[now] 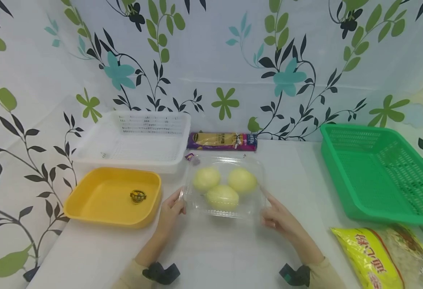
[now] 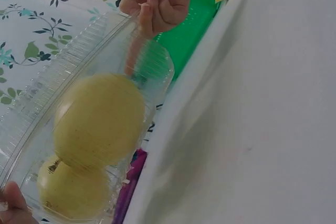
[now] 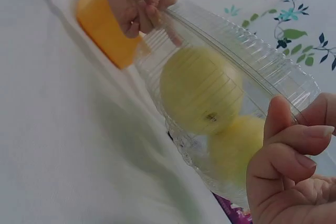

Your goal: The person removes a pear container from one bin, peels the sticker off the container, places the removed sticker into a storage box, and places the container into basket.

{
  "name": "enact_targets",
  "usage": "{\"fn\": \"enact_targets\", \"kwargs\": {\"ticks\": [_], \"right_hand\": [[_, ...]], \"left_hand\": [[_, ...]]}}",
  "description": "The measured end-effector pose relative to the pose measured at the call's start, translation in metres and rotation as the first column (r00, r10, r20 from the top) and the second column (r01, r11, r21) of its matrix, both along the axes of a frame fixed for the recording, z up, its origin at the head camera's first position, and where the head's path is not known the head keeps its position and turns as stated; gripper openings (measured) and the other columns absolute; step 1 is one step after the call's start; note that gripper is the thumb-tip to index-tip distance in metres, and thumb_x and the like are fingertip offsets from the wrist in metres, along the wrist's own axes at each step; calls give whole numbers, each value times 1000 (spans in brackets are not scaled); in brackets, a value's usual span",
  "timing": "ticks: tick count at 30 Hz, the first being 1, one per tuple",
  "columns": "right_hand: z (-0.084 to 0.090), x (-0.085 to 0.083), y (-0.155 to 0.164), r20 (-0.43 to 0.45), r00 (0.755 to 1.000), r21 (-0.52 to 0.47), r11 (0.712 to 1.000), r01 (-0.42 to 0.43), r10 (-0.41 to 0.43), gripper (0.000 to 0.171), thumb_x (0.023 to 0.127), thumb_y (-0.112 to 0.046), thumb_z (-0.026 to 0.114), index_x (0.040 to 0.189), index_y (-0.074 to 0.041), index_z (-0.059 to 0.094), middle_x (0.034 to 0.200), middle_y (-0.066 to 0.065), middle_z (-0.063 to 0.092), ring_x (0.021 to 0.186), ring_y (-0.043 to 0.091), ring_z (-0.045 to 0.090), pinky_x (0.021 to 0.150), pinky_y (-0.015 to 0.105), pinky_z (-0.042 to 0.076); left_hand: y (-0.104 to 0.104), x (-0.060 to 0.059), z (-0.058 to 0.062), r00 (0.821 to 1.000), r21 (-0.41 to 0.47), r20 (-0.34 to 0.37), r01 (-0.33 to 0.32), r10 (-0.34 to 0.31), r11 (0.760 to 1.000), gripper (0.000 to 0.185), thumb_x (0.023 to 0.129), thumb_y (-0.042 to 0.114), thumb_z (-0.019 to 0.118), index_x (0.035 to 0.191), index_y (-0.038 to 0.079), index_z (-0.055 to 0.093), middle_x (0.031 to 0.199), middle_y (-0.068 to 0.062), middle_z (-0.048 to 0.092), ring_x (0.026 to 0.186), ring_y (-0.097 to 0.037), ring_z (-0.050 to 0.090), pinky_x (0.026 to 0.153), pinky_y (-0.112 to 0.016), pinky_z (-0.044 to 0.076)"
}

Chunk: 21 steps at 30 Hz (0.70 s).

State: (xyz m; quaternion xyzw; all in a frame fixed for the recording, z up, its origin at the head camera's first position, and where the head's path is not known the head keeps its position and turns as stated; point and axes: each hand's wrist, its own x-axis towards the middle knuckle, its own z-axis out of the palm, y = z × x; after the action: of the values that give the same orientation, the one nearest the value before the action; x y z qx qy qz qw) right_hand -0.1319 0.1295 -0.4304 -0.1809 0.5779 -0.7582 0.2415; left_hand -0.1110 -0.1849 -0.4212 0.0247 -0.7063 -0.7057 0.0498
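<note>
A clear plastic clamshell container (image 1: 229, 214) with its lid down is held up in front of me over the white table. Inside it sit three round, pale yellow fruits (image 1: 223, 197), seen through the ridged plastic. My left hand (image 1: 171, 210) pinches the container's left edge. At the opposite edge, my right hand (image 1: 280, 216) grips the rim between thumb and fingers, its other fingers curled, as the right wrist view shows. From the side, the container (image 3: 273, 74) tilts in both wrist views, with shadow on the tabletop beneath.
A yellow tray (image 1: 103, 200) with a dark sticker stands left, before a white basket (image 1: 142, 150). Behind the container lies a purple-ended food packet (image 1: 222, 141), with a small purple wrapper (image 1: 189, 157) nearby. On the right are a green basket (image 1: 381, 180) and a yellow pasta bag (image 1: 385, 257).
</note>
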Motion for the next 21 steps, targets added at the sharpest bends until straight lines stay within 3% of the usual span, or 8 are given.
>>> {"fn": "enact_targets", "kwargs": {"ticks": [3,7,10,14,21], "right_hand": [[5,-6,-8,-20,1000,-58,998,-16,15,73,84,10,36,142,-3,-5,60,-5,50,48,3,37,46,18,32],[16,-15,-16,-25,999,-71,997,-24,22,72,85,7,37,143,-6,-4,61,-4,52,48,4,36,46,18,33],[26,-24,-21,-34,999,-52,998,-36,34,70,86,6,36,143,-7,-1,62,-3,51,48,5,35,48,18,33],[38,-35,-29,-4,998,-58,996,-61,61,70,85,7,35,144,-9,-2,62,-2,50,48,6,35,48,19,32],[49,-43,-47,22,994,-180,978,-105,111,69,85,9,30,143,-8,-5,62,-1,50,46,4,34,46,17,30]], "left_hand": [[-5,-6,13,1000,6,-22,-13,13,1000,33,81,-5,41,111,-13,50,96,-23,53,63,-10,43,66,-22,41],[-13,-11,28,998,37,-62,-12,14,999,21,87,-4,39,100,-17,49,76,-15,50,64,-10,45,64,-19,41],[-20,-11,36,996,66,-94,0,6,998,25,89,-2,41,106,-17,50,64,-5,46,59,-10,41,55,-17,35],[-29,-10,45,994,145,-106,38,-23,989,34,89,-1,42,120,-14,44,65,-3,47,60,-10,41,55,-16,35],[-41,-10,50,988,382,-151,72,-15,921,43,89,-8,36,131,-15,29,74,-2,44,61,-7,45,58,-15,39]]}}
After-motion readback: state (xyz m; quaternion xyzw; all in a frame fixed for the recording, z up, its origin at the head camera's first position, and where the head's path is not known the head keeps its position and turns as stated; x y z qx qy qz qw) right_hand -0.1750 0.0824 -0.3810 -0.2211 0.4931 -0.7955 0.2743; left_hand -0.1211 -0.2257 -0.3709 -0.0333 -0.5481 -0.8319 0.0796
